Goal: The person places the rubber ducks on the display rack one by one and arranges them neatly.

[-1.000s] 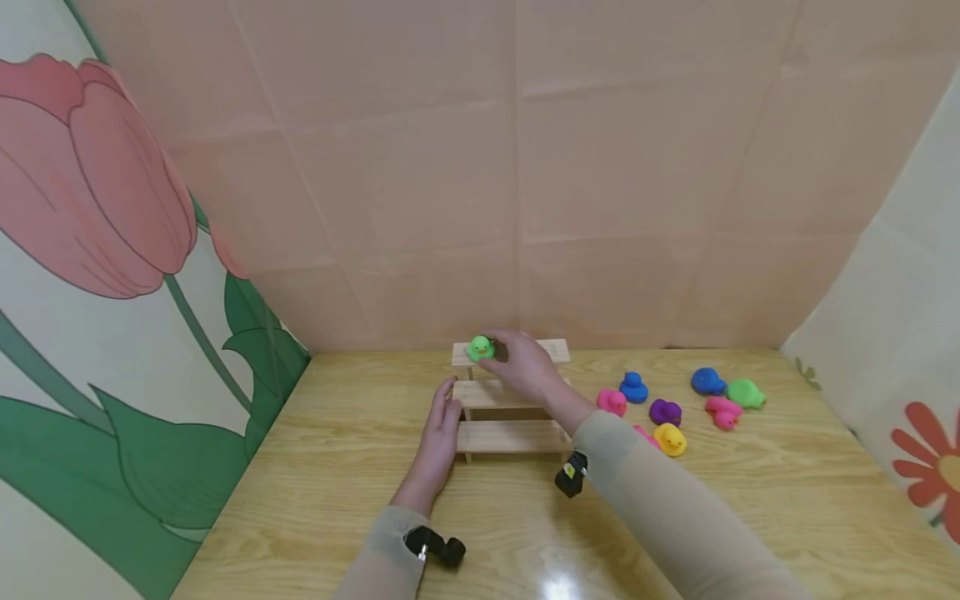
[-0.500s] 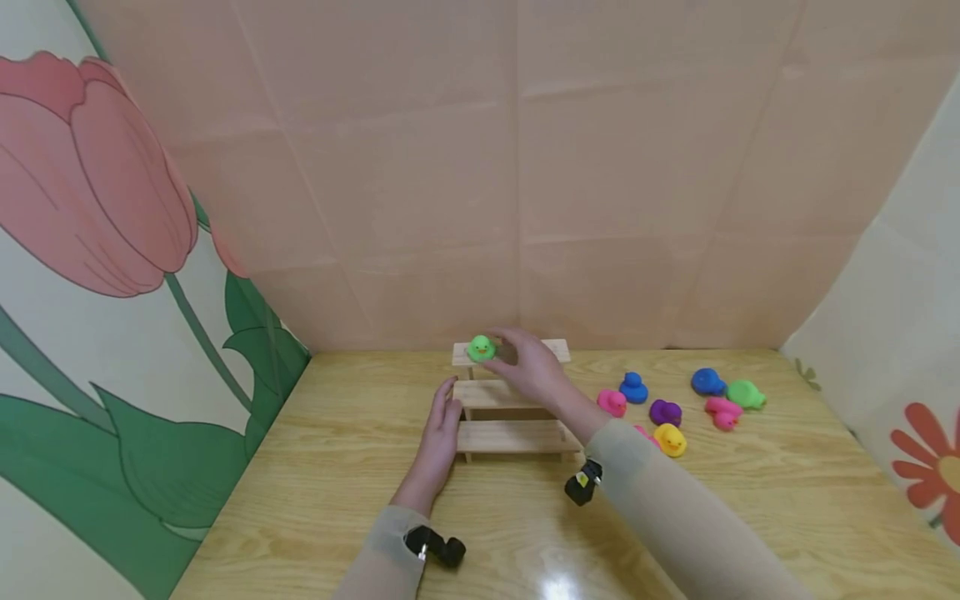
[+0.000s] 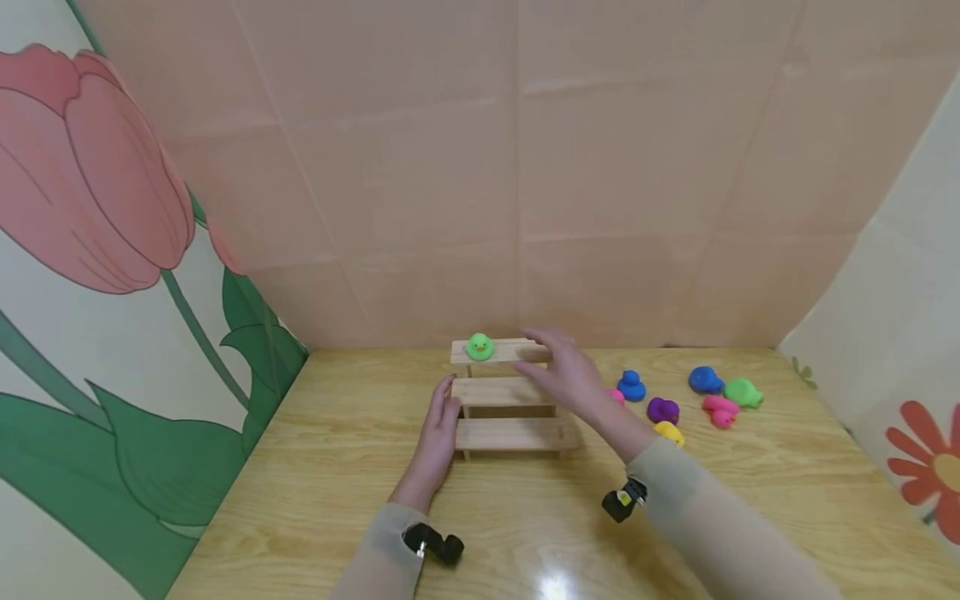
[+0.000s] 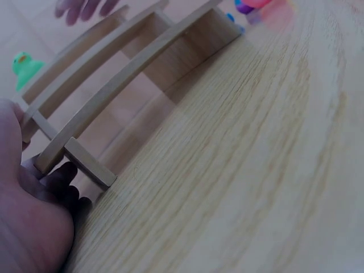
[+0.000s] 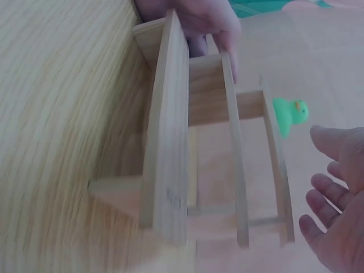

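Green rubber duck seated on top tier of wooden rack, frame centre | rack gripped by left hand | tier's right end masked by spread right hand | yellow duck, right of centre, part-hidden by sleeve

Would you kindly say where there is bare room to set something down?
The lower shelf and middle shelf are bare, as is the table between the left hand and the tulip wall. It is crowded right of the right hand, where loose ducks cluster; a green duck occupies the top shelf's left end.
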